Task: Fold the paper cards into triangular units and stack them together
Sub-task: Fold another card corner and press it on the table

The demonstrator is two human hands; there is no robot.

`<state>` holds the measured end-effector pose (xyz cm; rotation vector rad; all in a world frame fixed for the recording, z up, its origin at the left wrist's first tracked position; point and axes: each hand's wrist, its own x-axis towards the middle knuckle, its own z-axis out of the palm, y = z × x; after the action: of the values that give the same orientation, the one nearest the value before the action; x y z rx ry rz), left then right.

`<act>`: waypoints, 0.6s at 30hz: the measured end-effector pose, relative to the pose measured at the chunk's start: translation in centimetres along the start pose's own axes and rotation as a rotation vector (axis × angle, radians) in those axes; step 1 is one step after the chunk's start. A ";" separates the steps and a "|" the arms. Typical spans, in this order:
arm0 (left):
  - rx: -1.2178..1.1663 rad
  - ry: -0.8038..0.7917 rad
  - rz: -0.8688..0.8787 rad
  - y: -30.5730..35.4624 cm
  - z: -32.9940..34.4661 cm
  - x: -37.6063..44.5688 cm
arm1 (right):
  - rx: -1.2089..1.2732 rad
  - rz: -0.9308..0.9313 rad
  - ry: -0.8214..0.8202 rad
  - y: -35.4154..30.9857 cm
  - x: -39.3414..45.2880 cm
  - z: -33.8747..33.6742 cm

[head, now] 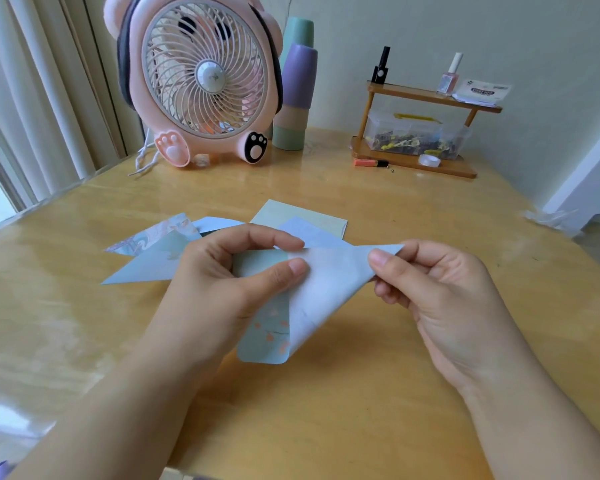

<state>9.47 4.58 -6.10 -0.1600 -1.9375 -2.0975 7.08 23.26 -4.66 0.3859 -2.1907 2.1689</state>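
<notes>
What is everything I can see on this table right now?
Card being folded: one, pale blue with pink blossoms, held above the table.
Folded triangles: at least two, blue, on the table behind the left hand.
Flat cards: a few, pale green and blue, behind the hands.
Fan: one, pink, far left.
Stacked cups: several, green, purple and tan, beside the fan.
Wooden shelf: one, brown, far right, holding two bottles, a clear box and tape.
Marker: one, orange, in front of the shelf.
Table: one, yellow-brown.
Left hand: pinches the card.
Right hand: pinches the card's corner.
</notes>
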 end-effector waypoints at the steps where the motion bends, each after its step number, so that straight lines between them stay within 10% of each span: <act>1: 0.000 0.004 -0.006 0.0 0.0 0.0 | -0.003 -0.003 0.002 0.0 0.0 0.0; 18: 0.100 -0.092 -0.154 -0.1 -0.3 0.2 | -0.202 0.180 -0.148 -0.2 0.2 -1.0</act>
<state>9.24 4.25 -6.17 -0.0901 -2.1673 -2.1155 6.81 24.19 -4.39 0.3638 -2.5898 2.0317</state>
